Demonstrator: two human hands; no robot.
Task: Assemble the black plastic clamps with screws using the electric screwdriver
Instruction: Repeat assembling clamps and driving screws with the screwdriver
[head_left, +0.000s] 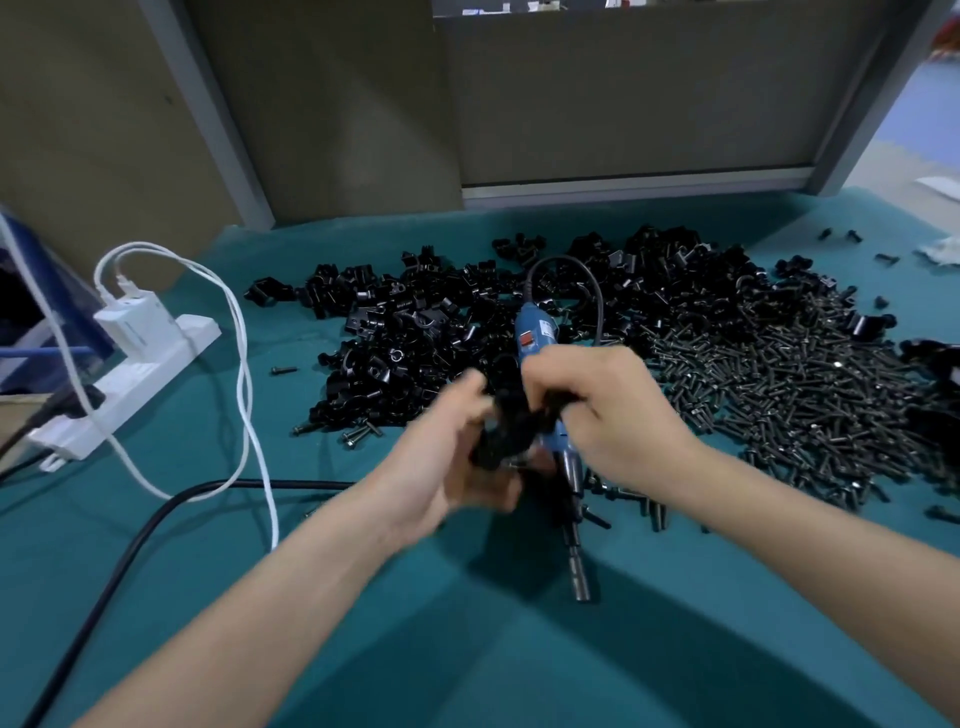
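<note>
A blue electric screwdriver (535, 332) lies on the green table cover (467, 649), its metal bit end (577, 566) pointing toward me. My left hand (441, 467) and my right hand (608, 415) meet over it, both closed around a blurred black plastic clamp (511, 421). Whether the right hand also grips the screwdriver body I cannot tell. Behind them spreads a pile of black clamps (441, 322). To the right lies a heap of black screws (810, 395).
A white power strip (130, 374) with a charger and white cables (244, 364) sits at the left. A black cord (130, 540) runs across the front left. Grey partition panels (623, 93) stand behind the table. Loose screws (358, 434) are scattered near the piles.
</note>
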